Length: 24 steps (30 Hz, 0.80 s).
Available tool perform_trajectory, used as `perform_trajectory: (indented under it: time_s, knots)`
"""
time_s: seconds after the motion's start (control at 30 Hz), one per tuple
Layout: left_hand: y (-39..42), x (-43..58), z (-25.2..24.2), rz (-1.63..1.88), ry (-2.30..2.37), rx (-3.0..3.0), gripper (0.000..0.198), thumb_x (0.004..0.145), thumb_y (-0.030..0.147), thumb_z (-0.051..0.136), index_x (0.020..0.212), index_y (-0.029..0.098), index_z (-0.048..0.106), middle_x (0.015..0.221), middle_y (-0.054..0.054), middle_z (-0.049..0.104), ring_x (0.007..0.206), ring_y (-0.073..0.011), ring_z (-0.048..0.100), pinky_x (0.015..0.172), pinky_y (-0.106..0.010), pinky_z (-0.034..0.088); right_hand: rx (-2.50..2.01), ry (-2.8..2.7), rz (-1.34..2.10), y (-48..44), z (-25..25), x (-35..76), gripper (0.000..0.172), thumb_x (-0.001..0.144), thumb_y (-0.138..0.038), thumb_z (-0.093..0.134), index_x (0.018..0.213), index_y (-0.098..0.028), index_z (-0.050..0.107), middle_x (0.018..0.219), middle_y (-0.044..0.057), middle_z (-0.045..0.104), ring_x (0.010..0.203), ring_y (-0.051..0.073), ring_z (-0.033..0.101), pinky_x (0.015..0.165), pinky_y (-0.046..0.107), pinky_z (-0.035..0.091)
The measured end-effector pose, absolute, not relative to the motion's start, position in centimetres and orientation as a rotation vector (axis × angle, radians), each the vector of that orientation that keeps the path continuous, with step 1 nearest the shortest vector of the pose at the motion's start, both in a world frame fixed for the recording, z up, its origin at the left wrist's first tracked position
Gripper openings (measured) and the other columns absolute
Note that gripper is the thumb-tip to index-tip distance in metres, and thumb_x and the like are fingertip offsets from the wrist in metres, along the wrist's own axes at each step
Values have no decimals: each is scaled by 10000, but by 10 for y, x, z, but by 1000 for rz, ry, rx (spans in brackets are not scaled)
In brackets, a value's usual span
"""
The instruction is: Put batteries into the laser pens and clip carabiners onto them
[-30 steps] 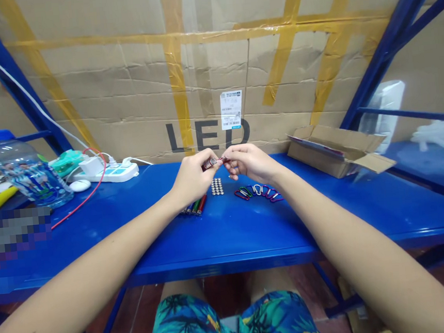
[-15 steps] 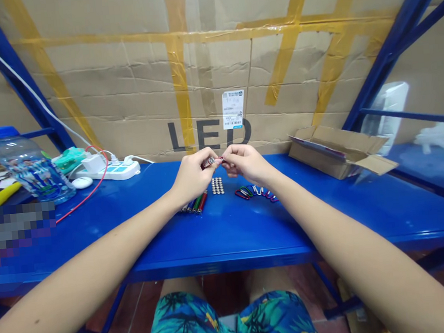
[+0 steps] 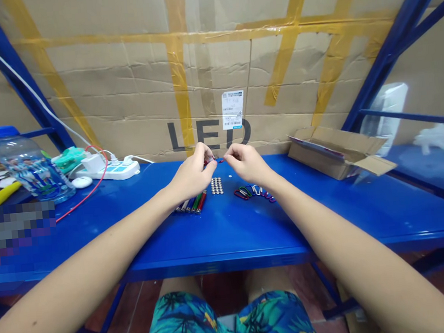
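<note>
Above the back of the blue table (image 3: pixel 228 233) my two hands face each other, a narrow gap between their fingertips. My left hand (image 3: pixel 196 173) is closed around a slim red metal tube (image 3: pixel 206 162), mostly hidden by the fingers. My right hand (image 3: pixel 245 163) pinches a tiny red piece (image 3: pixel 221 161) at its fingertips; its exact kind is too small to make out. Below them, button cells (image 3: pixel 216 186) stand in neat rows. Several coloured metal tubes (image 3: pixel 196 204) lie side by side under my left wrist. Coloured carabiners (image 3: pixel 252 191) are lined up near my right wrist.
At left are a plastic bottle (image 3: pixel 31 167), a white power strip (image 3: pixel 113 170) with cables, and a red wire (image 3: pixel 92 191). An open cardboard box (image 3: pixel 322 155) sits at back right. A small white dot (image 3: pixel 230 175) lies on the table. Large taped cardboard (image 3: pixel 130 91) stands behind.
My hands have drawn slightly apart, the right one moving a little to the right. The tube's silver end no longer shows at my left fingers. A small white dot now shows on the table.
</note>
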<state>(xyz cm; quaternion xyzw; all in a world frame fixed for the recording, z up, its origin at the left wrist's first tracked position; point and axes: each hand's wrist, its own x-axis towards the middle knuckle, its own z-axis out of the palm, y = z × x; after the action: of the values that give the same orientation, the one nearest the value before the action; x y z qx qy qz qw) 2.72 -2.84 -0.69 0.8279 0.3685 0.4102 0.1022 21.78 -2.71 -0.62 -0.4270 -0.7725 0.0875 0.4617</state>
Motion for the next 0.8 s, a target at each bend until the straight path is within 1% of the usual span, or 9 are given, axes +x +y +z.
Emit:
perform_trajectory:
  time_s: [0.1, 0.23, 0.4, 0.53, 0.7, 0.8]
  knots:
    - [-31, 29, -8, 1198, 1031, 2525, 51, 932, 232, 502, 918, 211, 458, 816, -16, 611, 700, -147, 546, 646, -294, 394, -1050, -1905, 174, -30, -6, 215, 171, 875, -213, 525, 706, -190, 527, 686, 15, 586, 650, 149, 477, 642, 299, 356]
    - [-35, 30, -9, 1214, 1042, 2606, 78, 921, 237, 532, 860, 207, 493, 747, -7, 610, 659, -146, 540, 616, -285, 366, -1018, -1935, 109, -33, -6, 212, 164, 891, -195, 510, 730, -193, 539, 712, 31, 616, 668, 162, 511, 661, 307, 368]
    - [-36, 30, -9, 1255, 1164, 2651, 84, 893, 248, 570, 824, 206, 547, 695, -1, 611, 631, -151, 544, 611, -282, 366, -1024, -1967, 56, -36, -7, 210, 189, 917, -208, 509, 731, -196, 538, 733, 48, 637, 690, 177, 536, 679, 317, 380]
    - [-37, 30, -9, 1271, 1242, 2641, 85, 886, 266, 590, 821, 211, 593, 698, -9, 642, 659, -168, 581, 619, -285, 375, -1029, -1994, 25, -37, -7, 210, 198, 928, -205, 503, 734, -196, 542, 762, 61, 653, 714, 186, 554, 696, 320, 388]
    - [-35, 29, -7, 1276, 1356, 2614, 103, 883, 295, 607, 822, 217, 635, 630, -1, 607, 608, -168, 547, 594, -287, 347, -1020, -2006, 7, -39, -6, 208, 205, 936, -219, 505, 736, -196, 542, 764, 64, 652, 710, 185, 554, 700, 320, 387]
    - [-29, 26, -7, 1298, 1300, 2587, 86, 867, 296, 637, 853, 214, 658, 700, -11, 660, 663, -171, 583, 627, -287, 384, -1033, -1987, 43, -37, -5, 210, 194, 930, -234, 511, 742, -198, 550, 745, 48, 640, 706, 181, 547, 701, 318, 390]
